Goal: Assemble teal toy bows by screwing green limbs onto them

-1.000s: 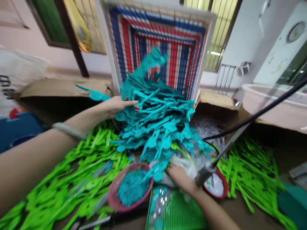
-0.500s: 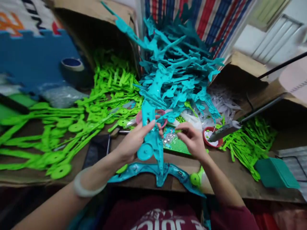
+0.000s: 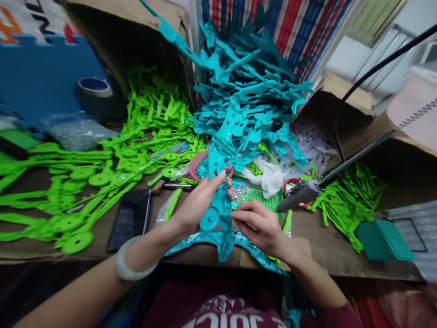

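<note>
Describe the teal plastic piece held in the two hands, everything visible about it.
The teal plastic piece is a long, flat strip, plastic by its look, with a round disc near its middle and a notched lower end. It stands roughly upright over the table's front edge. The left hand grips it from the left side, fingers wrapped across it; the right hand pinches at its right edge. Behind it rises the pile of like teal pieces.

Two hands — left hand, right hand. One flat black phone near the worktop's front edge. One roll of blue tape at the back left. One small pink plastic bowl. One teal lidded box at the right. Teal plastic strips and green plastic strips — heaped, too many to count.
</note>
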The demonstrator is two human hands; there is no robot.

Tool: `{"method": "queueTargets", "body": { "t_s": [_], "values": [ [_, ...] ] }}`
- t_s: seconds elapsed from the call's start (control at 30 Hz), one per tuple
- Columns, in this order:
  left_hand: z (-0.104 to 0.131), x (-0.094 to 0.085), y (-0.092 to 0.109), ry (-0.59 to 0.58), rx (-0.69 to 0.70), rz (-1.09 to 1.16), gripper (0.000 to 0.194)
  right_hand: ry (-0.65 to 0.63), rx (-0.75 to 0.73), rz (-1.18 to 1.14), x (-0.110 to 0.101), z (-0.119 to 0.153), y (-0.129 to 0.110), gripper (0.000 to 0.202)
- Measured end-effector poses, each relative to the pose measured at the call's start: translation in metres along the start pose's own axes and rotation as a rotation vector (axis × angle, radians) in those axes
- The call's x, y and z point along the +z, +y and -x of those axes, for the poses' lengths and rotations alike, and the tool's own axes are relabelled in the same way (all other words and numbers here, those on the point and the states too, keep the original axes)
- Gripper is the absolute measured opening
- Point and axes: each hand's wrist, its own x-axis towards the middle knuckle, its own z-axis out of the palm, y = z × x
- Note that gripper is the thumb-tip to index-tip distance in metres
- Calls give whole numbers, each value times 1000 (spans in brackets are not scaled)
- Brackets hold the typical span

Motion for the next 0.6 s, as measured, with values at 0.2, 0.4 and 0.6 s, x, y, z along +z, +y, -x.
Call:
{"method": "queueTargets", "body": {
  "t_s": [0.2, 0.4, 0.6],
  "values": [
    [3, -3, -3, 39, 77, 29, 38, -1, 22, 6, 10, -4, -4, 20],
    [7, -10, -5, -19, 123, 174, 34, 54, 181, -133, 22, -10, -5, 13],
    [7, -19, -15, 40, 263, 241, 39, 11, 433, -285, 34, -16, -3, 15]
  ]
}}
